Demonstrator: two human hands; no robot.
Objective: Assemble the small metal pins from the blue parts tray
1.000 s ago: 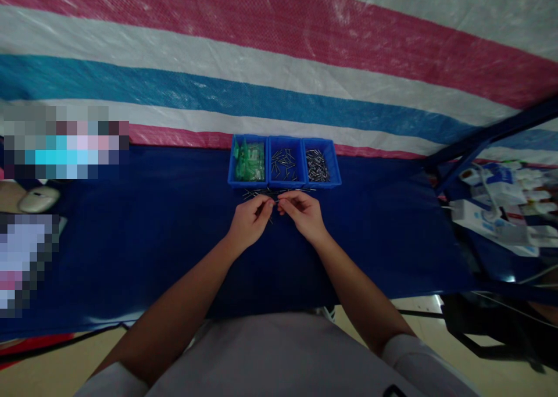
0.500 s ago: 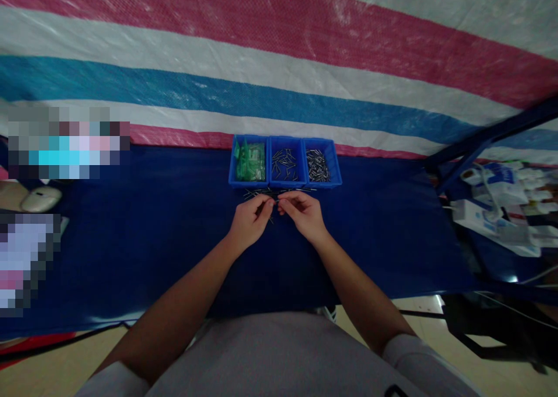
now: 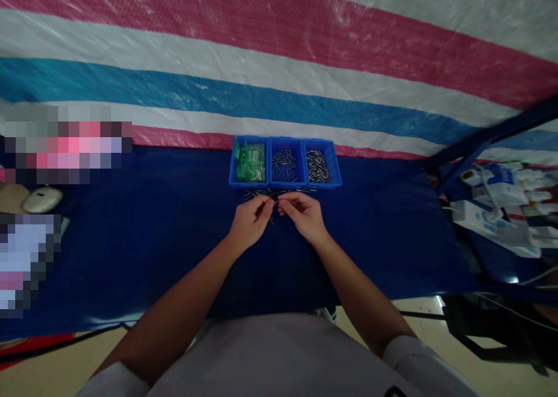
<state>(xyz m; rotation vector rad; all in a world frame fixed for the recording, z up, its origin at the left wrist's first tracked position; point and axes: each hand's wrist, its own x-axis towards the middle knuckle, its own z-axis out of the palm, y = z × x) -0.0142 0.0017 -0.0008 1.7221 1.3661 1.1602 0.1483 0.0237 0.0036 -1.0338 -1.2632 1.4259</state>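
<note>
My left hand (image 3: 253, 220) and my right hand (image 3: 305, 214) meet fingertip to fingertip over the blue table, just in front of three joined blue bins. Both are closed in a pinch around a small thin metal piece (image 3: 276, 202), mostly hidden by the fingers. Thin dark metal pieces (image 3: 308, 190) lie between the hands and the bins. Green and clear plastic packets (image 3: 250, 162) fill the left bin (image 3: 247, 185). Some metal pins (image 3: 284, 158) are scattered in the middle bin (image 3: 286, 185), and many short metal pieces (image 3: 318, 166) are heaped in the right bin (image 3: 337, 176).
A striped sheet (image 3: 279, 54) rises behind the blue table (image 3: 143, 222). At the left are a white mouse (image 3: 42, 200) and blurred-out screens. A power strip (image 3: 492, 228), cables and small bottles stand at the right, beyond a dark frame bar.
</note>
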